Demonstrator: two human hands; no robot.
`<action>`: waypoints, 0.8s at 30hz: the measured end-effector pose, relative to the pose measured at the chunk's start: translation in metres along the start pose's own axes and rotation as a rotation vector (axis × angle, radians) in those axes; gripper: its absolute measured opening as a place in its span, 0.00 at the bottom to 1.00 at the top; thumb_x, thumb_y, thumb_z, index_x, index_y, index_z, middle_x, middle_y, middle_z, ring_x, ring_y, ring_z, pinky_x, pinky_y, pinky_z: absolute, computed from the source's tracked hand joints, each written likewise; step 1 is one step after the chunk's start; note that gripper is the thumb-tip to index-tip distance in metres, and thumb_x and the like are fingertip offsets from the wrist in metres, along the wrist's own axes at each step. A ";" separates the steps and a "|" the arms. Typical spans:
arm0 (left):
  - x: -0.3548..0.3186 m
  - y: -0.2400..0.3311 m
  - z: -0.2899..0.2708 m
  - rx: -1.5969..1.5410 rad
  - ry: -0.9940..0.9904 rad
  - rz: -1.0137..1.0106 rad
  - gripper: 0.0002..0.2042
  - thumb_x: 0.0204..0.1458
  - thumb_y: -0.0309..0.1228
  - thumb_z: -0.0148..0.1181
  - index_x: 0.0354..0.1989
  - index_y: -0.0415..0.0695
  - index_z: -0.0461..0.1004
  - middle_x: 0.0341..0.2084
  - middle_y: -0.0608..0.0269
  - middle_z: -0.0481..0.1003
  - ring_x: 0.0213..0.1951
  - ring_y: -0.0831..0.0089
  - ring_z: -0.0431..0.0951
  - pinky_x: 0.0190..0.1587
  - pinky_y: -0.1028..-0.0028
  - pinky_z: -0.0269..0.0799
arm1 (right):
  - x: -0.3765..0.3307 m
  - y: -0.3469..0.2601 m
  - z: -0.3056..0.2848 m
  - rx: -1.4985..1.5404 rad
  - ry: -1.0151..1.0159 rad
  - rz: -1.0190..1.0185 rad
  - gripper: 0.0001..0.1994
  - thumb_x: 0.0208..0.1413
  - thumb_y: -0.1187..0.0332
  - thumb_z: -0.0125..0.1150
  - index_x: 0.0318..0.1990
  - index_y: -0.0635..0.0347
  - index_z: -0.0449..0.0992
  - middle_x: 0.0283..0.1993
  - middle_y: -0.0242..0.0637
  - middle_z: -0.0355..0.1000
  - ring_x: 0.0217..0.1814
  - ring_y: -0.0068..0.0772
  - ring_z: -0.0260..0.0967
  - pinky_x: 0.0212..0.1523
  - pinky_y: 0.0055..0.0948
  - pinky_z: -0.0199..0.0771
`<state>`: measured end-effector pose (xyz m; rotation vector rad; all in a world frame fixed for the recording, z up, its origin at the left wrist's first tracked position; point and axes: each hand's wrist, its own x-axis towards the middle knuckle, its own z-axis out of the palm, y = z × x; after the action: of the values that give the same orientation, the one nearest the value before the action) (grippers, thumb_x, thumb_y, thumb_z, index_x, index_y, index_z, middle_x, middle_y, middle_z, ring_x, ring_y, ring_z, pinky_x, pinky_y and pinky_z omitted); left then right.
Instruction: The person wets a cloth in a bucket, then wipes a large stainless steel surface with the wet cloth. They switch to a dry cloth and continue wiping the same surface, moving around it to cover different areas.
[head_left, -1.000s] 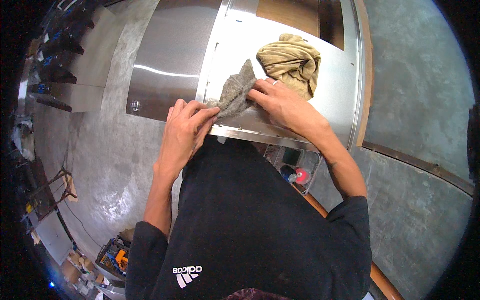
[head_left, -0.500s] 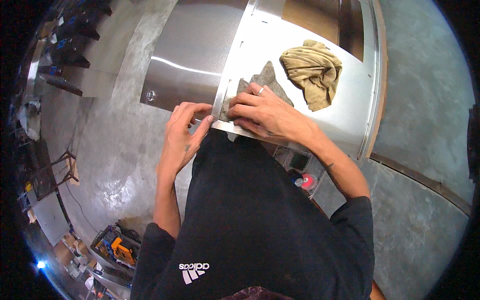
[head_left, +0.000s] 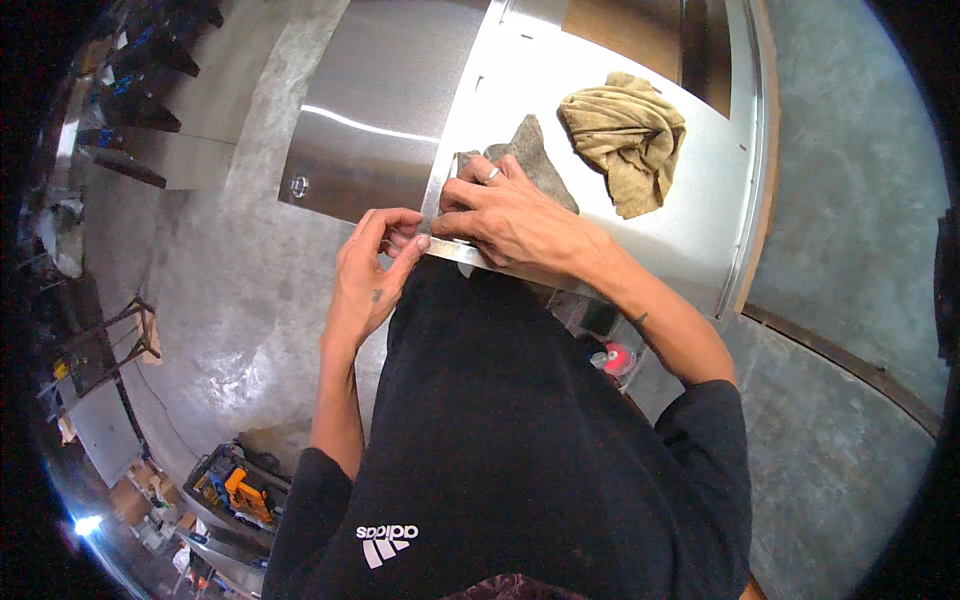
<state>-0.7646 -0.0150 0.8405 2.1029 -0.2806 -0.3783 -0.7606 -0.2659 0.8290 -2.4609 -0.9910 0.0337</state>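
A shiny sheet-metal panel (head_left: pixel 690 255) with raised edge strips lies in front of me. At its near left corner is my left hand (head_left: pixel 370 262), fingers curled and closed, thumb tip against the corner of the rim. My right hand (head_left: pixel 530 228), with a ring on one finger, is closed over a grey-brown rag (head_left: pixel 540 160) and presses it down just inside that corner. Its fingertips are partly hidden, and much of the rag lies under the hand. A crumpled tan cloth (head_left: pixel 630 140) rests on the panel farther right, apart from both hands.
A dull metal sheet (head_left: pixel 370 130) with a round hole adjoins on the left. A wooden strip (head_left: pixel 760 230) runs along the panel's right side. On the concrete floor, a crate of tools (head_left: pixel 245 490) stands at lower left. A red round object (head_left: pixel 617 358) sits below the panel.
My right hand has slid a little left toward the corner, drawing the rag with it. My left hand stays at the corner, its fingers slightly more curled.
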 end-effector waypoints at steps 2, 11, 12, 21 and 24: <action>0.000 0.002 0.002 -0.020 -0.001 -0.034 0.14 0.63 0.29 0.71 0.55 0.42 0.79 0.41 0.65 0.79 0.40 0.77 0.77 0.45 0.73 0.76 | -0.003 -0.001 -0.004 0.004 -0.023 0.015 0.20 0.54 0.67 0.69 0.56 0.43 0.84 0.53 0.33 0.70 0.62 0.43 0.64 0.58 0.50 0.67; -0.005 -0.004 0.004 -0.092 0.034 -0.174 0.14 0.63 0.32 0.71 0.53 0.39 0.79 0.41 0.63 0.81 0.40 0.76 0.77 0.47 0.72 0.77 | -0.083 -0.003 -0.039 0.001 -0.127 0.107 0.19 0.53 0.73 0.67 0.54 0.48 0.83 0.52 0.33 0.69 0.62 0.41 0.65 0.62 0.47 0.65; -0.004 -0.004 0.004 -0.106 0.028 -0.179 0.14 0.63 0.32 0.72 0.53 0.39 0.79 0.41 0.64 0.81 0.40 0.77 0.77 0.47 0.73 0.76 | -0.091 -0.002 -0.044 -0.017 -0.142 0.112 0.19 0.54 0.72 0.68 0.54 0.48 0.83 0.52 0.31 0.70 0.61 0.41 0.66 0.62 0.46 0.65; 0.001 -0.001 0.003 -0.188 -0.005 -0.195 0.14 0.64 0.31 0.72 0.53 0.39 0.79 0.40 0.67 0.79 0.40 0.80 0.75 0.46 0.76 0.75 | -0.047 0.013 -0.012 0.113 -0.004 0.008 0.15 0.56 0.64 0.71 0.51 0.47 0.84 0.49 0.29 0.70 0.60 0.39 0.65 0.58 0.48 0.66; 0.001 -0.002 0.004 -0.233 -0.007 -0.218 0.14 0.64 0.30 0.72 0.53 0.38 0.79 0.39 0.68 0.79 0.40 0.81 0.74 0.46 0.77 0.74 | -0.009 0.011 0.003 0.122 0.055 -0.064 0.12 0.58 0.64 0.70 0.49 0.49 0.83 0.50 0.30 0.70 0.60 0.39 0.66 0.56 0.49 0.67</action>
<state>-0.7655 -0.0175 0.8369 1.9064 -0.0088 -0.5217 -0.7610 -0.2776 0.8201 -2.3061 -1.0127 0.0046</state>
